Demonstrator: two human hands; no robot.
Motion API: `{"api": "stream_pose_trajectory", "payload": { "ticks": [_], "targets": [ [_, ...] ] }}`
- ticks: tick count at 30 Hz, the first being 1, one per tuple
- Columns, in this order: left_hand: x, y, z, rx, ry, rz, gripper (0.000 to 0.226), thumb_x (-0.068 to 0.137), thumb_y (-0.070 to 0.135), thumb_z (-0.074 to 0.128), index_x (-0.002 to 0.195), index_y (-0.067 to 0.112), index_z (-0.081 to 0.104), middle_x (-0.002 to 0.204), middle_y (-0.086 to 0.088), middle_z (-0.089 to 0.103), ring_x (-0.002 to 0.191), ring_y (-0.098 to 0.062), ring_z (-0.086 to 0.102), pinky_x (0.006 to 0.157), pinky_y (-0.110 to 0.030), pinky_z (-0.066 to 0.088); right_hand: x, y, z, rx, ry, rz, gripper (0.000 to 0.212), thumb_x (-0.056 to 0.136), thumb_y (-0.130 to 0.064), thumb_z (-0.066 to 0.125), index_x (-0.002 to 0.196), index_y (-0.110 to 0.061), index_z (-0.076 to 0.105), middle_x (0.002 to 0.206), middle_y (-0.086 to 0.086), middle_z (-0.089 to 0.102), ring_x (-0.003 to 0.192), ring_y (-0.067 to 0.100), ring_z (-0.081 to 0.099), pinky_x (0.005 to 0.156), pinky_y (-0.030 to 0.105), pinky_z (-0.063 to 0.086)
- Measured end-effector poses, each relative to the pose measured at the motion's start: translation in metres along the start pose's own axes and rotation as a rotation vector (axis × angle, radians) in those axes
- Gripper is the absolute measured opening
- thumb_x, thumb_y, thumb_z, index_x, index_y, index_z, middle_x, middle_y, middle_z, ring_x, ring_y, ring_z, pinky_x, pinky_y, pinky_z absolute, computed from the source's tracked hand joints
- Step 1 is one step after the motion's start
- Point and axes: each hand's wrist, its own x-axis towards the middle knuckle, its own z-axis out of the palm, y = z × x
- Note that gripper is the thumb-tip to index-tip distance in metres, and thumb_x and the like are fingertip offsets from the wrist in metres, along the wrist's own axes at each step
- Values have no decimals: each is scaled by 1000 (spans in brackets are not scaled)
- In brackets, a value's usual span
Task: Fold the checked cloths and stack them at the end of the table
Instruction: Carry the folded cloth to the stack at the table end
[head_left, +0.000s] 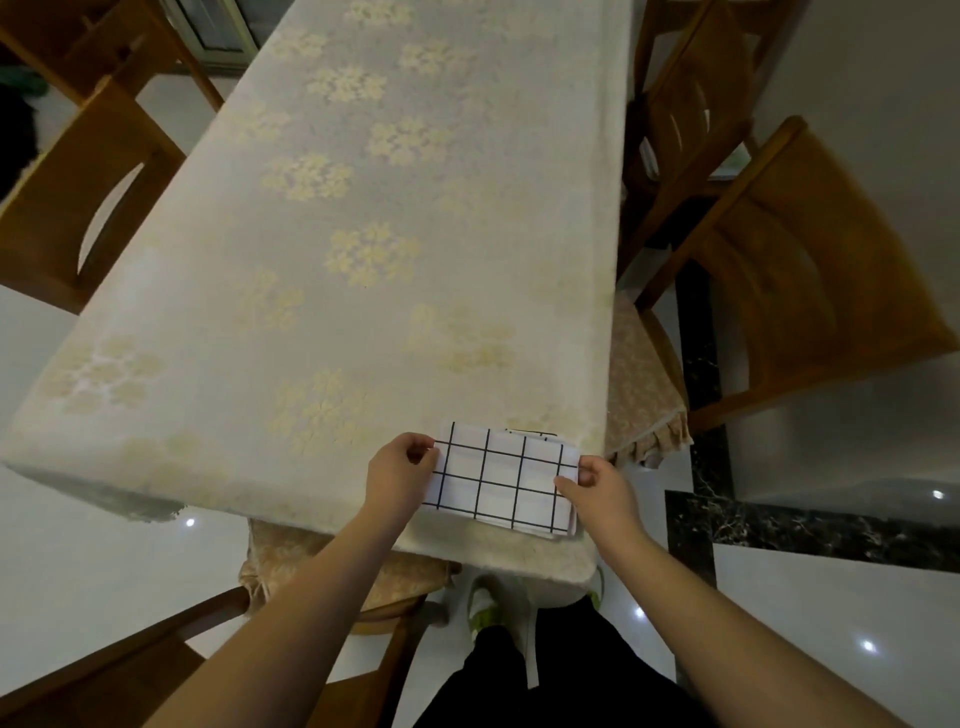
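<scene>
1. The left hand (397, 475) pinches the left edge of the folded checked cloth (501, 480), thumb and fingers closed on it.
2. The cloth lies at the near right end of the table (322, 249), on top of a stack; another checked edge (530, 433) peeks out behind it.
3. The right hand (597, 486) pinches the cloth's right edge.
4. No unfolded cloths show anywhere, so the task looks nearly done; only squaring the stack and letting go seem left.
</scene>
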Motion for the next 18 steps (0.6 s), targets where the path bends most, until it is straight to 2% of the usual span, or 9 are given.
{"api": "stream_pose_trajectory", "payload": {
  "ticks": [2, 4, 7, 11, 16, 18],
  "targets": [
    [2, -1, 3, 46, 17, 21, 20, 94, 24, 60, 110, 15, 68, 98, 2, 69, 86, -12, 60, 79, -25, 48, 3, 0, 1, -51, 4, -24, 17, 87, -12, 70, 100, -15, 59, 73, -7, 54, 65, 3, 50, 51, 10, 35],
    [3, -4, 6, 86, 29, 39, 20, 94, 23, 60, 110, 14, 68, 99, 1, 69, 85, -11, 59, 78, -23, 45, 4, 2, 2, -75, 5, -40, 18, 87, -11, 70, 97, -19, 57, 72, -10, 55, 64, 0, 50, 49, 9, 35],
    [4, -7, 8, 100, 45, 52, 19, 94, 22, 60, 108, 14, 69, 97, 2, 68, 84, -10, 59, 75, -21, 42, 5, 2, 2, -102, 7, -69, 20, 88, -12, 69, 101, -21, 57, 77, -13, 57, 66, -1, 51, 53, 8, 37],
    [5, -8, 10, 109, 50, 87, 17, 94, 22, 60, 106, 14, 68, 90, 7, 64, 81, -8, 58, 74, -19, 42, 9, 3, 3, -72, 36, -91, 29, 88, -13, 70, 116, -13, 60, 86, -4, 60, 77, 12, 57, 64, 14, 41],
    [8, -11, 10, 85, 46, 103, 19, 93, 23, 61, 110, 15, 67, 87, 8, 64, 75, -3, 57, 67, -14, 41, 13, 7, 6, -56, 51, -107, 36, 88, -11, 69, 123, -10, 58, 87, -7, 59, 78, 9, 57, 65, 12, 41],
    [9, -13, 12, 72, 50, 125, 22, 93, 23, 63, 113, 16, 63, 89, 7, 64, 76, -3, 57, 69, -19, 48, 12, 10, 7, -70, 65, -121, 39, 87, -13, 70, 124, -13, 57, 93, -5, 60, 80, 10, 57, 69, 15, 46]
  ]
}}
